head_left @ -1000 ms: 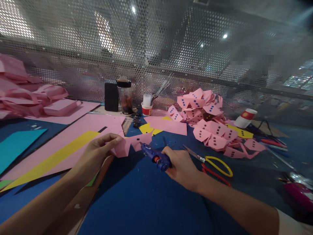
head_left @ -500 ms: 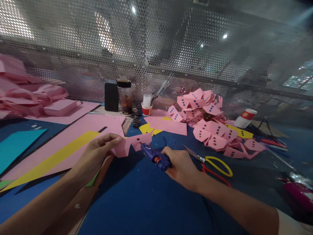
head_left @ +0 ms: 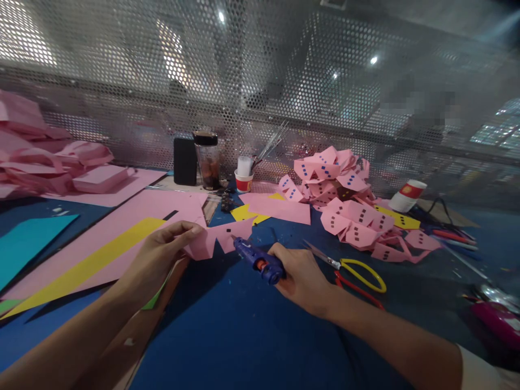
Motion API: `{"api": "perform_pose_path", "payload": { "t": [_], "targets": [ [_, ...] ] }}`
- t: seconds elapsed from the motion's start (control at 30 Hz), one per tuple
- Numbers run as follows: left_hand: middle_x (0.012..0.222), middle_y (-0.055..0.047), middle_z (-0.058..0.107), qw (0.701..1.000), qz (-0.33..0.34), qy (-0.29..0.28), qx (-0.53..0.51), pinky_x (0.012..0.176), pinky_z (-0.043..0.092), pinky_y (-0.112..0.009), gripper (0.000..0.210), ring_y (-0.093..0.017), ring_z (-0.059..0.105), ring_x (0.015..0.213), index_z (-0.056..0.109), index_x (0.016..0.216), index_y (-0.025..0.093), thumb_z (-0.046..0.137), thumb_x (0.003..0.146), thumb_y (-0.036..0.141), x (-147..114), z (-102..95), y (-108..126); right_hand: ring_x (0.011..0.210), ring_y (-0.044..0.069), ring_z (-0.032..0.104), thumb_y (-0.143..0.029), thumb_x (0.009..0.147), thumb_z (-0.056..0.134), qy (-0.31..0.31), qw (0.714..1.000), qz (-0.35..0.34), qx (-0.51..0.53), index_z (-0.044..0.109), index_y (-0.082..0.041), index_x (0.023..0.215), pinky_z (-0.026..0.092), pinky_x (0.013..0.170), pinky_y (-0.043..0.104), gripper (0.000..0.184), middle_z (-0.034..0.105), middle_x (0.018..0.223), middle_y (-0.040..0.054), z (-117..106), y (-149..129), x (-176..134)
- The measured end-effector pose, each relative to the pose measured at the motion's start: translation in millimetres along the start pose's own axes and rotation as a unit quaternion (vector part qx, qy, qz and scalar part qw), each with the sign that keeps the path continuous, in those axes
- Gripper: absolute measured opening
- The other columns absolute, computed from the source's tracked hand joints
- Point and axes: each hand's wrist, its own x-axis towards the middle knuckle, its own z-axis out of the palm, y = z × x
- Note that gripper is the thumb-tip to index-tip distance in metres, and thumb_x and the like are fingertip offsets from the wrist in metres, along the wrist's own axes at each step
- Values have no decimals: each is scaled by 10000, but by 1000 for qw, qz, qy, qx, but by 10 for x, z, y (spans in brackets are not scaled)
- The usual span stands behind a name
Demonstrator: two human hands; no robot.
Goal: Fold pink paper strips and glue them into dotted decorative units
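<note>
My left hand (head_left: 175,245) pinches the left end of a folded pink paper strip (head_left: 224,237), which has notches along its lower edge and a small dark square on it. Gripped in my right hand (head_left: 303,276) is a blue glue gun (head_left: 260,261), its nozzle at the strip's face near the dark square; whether the tip touches the paper I cannot tell. Just right of that hand lie scissors (head_left: 359,273) with one yellow and one red handle. Behind them is a heap of pink paper pieces (head_left: 357,225) bearing dark and blue squares.
Pink sheets (head_left: 122,238) and a yellow strip (head_left: 93,260) cover the left side, beside a teal sheet (head_left: 32,241). At the back stand a black box (head_left: 184,161), a lidded bottle (head_left: 209,162) and a paper cup (head_left: 244,181). Behind everything rises a perforated metal panel (head_left: 244,81).
Almost nothing differs. The pink strip has shifted very slightly at the glue gun's nozzle; both hands keep their grip and place.
</note>
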Motion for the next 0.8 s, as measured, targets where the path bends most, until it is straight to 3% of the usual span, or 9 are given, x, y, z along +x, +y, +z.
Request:
{"api": "perform_pose_path", "payload": {
  "t": [0.63, 0.8],
  "targets": [
    [768, 19, 605, 1000, 2, -2, 13, 586, 426, -182, 235, -109, 525, 663, 682, 843, 196, 709, 842, 429, 10, -23, -20, 576, 136, 555, -217, 806, 582, 6, 999, -6, 39, 514, -212, 916, 315, 541, 234, 129, 622, 700, -19, -4, -1, -2],
    [773, 14, 632, 1000, -6, 3, 10, 595, 445, -187, 230, -116, 556, 669, 690, 865, 203, 730, 821, 426, 6, -28, -16, 600, 116, 513, -265, 866, 599, 27, 997, -2, 78, 520, -217, 921, 348, 571, 230, 108, 584, 713, -32, 49, 35, -13]
  ]
}}
